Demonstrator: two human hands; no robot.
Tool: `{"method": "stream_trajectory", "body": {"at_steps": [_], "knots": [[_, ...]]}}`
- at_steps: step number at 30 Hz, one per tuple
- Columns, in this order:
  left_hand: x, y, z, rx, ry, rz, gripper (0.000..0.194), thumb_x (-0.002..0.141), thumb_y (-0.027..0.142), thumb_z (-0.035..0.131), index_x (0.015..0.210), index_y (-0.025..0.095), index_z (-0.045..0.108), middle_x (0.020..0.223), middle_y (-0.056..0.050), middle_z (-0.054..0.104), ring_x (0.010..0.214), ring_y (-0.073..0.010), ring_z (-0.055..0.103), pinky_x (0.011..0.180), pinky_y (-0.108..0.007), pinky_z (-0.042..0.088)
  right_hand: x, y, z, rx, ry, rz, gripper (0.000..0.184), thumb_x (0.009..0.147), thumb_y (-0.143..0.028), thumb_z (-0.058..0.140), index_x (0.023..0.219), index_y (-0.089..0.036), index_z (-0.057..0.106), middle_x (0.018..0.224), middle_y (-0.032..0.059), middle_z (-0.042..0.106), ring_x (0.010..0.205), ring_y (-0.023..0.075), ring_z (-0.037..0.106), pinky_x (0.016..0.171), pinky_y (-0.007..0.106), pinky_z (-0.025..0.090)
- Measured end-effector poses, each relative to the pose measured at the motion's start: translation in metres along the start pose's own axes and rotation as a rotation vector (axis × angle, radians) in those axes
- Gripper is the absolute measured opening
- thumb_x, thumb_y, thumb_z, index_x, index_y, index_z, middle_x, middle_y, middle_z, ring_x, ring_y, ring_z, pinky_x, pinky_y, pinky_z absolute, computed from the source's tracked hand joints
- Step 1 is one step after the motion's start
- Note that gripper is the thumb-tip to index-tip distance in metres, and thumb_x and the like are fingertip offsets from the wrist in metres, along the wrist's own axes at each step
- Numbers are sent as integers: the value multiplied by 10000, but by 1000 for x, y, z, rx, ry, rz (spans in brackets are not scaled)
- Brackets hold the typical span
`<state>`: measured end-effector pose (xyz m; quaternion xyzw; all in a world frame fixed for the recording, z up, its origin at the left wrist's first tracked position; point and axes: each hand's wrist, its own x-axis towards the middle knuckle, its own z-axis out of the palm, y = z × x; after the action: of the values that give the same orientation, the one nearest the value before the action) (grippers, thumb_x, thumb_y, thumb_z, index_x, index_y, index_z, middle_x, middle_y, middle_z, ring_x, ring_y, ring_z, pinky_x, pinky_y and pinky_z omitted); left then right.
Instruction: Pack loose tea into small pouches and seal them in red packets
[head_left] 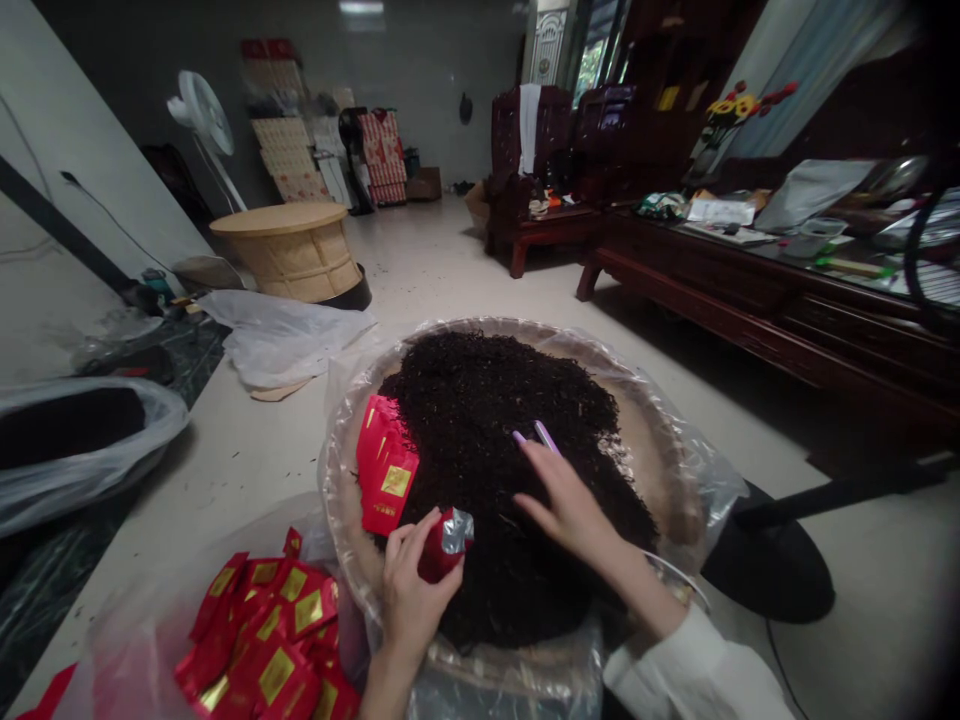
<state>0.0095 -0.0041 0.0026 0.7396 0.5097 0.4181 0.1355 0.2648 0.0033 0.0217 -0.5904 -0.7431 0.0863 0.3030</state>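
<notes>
My left hand [418, 585] is closed around a small red foil pouch [442, 548], its silver-lined mouth upward. My right hand [564, 500] hovers over or touches a heap of dark dried leaves like loose tea [487, 400], thumb and fingers apart. Slim lilac pieces show at its fingertips; I cannot tell whether they are nails or a tool. The heap lies in a wide round tray [346, 560] lined with clear plastic. Flat red pouches [386, 485] with gold labels are fanned out at the tray's left side.
Filled-looking red pouches [262, 630] sit in a clear plastic bag at lower left. Another bag [161, 425] of dark material stands at the left edge. A black stand base [772, 560] is right of the tray. Behind are a round wooden drum [289, 255] and a long dark wooden table [712, 285].
</notes>
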Motion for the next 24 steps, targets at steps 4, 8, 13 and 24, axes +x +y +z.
{"method": "stream_trajectory", "body": {"at_steps": [4, 8, 13, 24], "knots": [[3, 1, -2, -19, 28, 3, 440, 742, 225, 678, 1179, 203, 632, 1011, -83, 690, 889, -229, 642, 798, -376, 578, -2, -39, 19, -119, -284, -147, 853, 751, -556, 709, 1462, -230, 369, 1539, 198, 311, 1422, 420, 212, 1088, 638, 256], [6, 2, -3, -29, 37, -11, 437, 741, 221, 676, 1175, 199, 634, 1017, -86, 684, 894, -226, 644, 796, -370, 581, -2, -60, 32, -196, -343, -187, 570, 805, -425, 711, 1314, -226, 550, 1362, 197, 529, 1285, 387, 420, 1015, 590, 347], [7, 5, -2, -41, 26, -23, 434, 734, 210, 675, 1167, 219, 637, 1025, -76, 685, 908, -227, 638, 818, -374, 578, 1, -59, 31, -239, -366, -218, 388, 804, -312, 711, 1161, -188, 627, 1197, 184, 612, 1045, 329, 546, 839, 465, 469], [11, 10, 0, -67, 6, -25, 447, 735, 216, 674, 1180, 212, 635, 1052, -82, 684, 931, -226, 636, 821, -368, 577, 16, -44, 19, 801, 175, 429, 216, 800, -382, 656, 947, -230, 700, 980, 60, 690, 961, 247, 620, 920, 403, 468]]}}
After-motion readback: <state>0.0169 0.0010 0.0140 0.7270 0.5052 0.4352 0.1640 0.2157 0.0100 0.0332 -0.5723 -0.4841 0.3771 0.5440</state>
